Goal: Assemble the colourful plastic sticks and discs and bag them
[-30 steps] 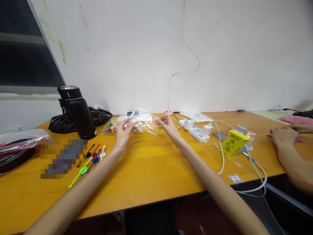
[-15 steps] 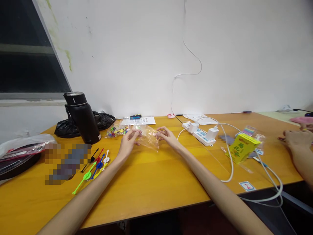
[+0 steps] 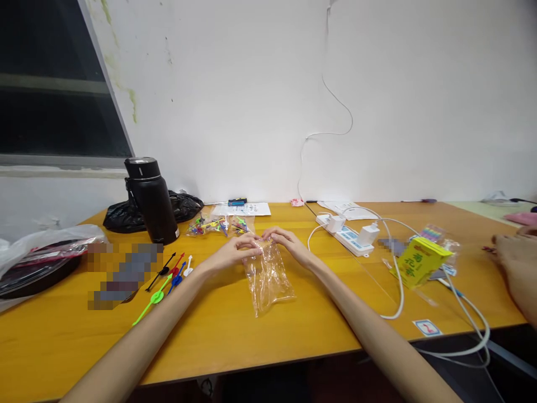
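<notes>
A clear plastic bag [image 3: 269,280] hangs down toward me over the middle of the wooden table, its top edge between both hands. The fingers of my left hand [image 3: 235,250] pinch its upper left corner. My right hand [image 3: 289,243] grips the upper right edge with thumb and fingers. Nothing shows inside this bag. Left of my left forearm lie several coloured plastic arrow spinners, among them a green spinner [image 3: 157,296], a blue spinner [image 3: 177,279] and a white spinner [image 3: 188,270]. Behind my hands lie clear bags of small coloured pieces [image 3: 213,225].
A black thermos [image 3: 153,210] stands at the left before a black plastic bag [image 3: 184,206]. To the right are a white power strip [image 3: 348,239] with chargers, looping white cables [image 3: 400,280] and a yellow packet [image 3: 422,260]. Another person's hand [image 3: 516,263] rests at the far right.
My hands have come closer together on the bag's top edge. The bag, crumpled sideways before, now hangs spread out toward the front. The view has shifted slightly left.
</notes>
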The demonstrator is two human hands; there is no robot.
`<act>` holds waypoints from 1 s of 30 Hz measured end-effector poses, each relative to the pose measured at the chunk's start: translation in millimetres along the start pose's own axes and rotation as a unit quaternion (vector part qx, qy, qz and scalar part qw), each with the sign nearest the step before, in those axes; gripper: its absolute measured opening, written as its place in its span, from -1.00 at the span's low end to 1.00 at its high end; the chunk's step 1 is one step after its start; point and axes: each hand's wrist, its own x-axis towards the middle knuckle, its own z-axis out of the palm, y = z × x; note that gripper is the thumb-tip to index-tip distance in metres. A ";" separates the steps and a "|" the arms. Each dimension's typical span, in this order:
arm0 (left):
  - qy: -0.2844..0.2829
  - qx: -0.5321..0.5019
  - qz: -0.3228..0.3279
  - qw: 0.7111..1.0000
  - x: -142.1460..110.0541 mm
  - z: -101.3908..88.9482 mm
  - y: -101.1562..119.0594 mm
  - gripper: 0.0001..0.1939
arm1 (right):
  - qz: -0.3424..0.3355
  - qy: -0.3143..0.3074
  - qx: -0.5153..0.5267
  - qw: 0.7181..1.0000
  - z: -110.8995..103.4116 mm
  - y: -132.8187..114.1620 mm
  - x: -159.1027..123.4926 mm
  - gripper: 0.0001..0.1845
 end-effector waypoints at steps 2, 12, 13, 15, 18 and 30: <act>0.003 -0.012 -0.002 1.000 0.5 -1.8 -2.3 -0.72 | -0.011 -0.014 -0.024 1.000 0.7 0.5 -0.4 -0.65; 0.154 -0.099 -0.060 0.981 2.2 5.0 -10.7 -0.42 | -0.042 0.223 -0.108 0.968 -0.1 17.7 5.4 -0.63; 0.162 -0.095 -0.056 0.981 2.7 5.7 -11.5 -0.39 | -0.044 0.246 -0.123 0.960 -1.2 18.9 5.3 -0.64; 0.173 -0.089 -0.046 0.980 3.6 6.2 -13.9 -0.35 | -0.047 0.284 -0.149 0.946 -3.4 19.9 4.5 -0.65; 0.180 -0.075 -0.036 0.980 4.2 5.7 -18.4 -0.28 | -0.045 0.319 -0.153 0.934 -5.1 17.7 3.1 -0.64; 0.244 -0.130 0.018 0.961 8.6 -7.8 -21.8 -0.26 | 0.001 0.226 -0.059 0.972 -9.9 16.3 5.4 -0.51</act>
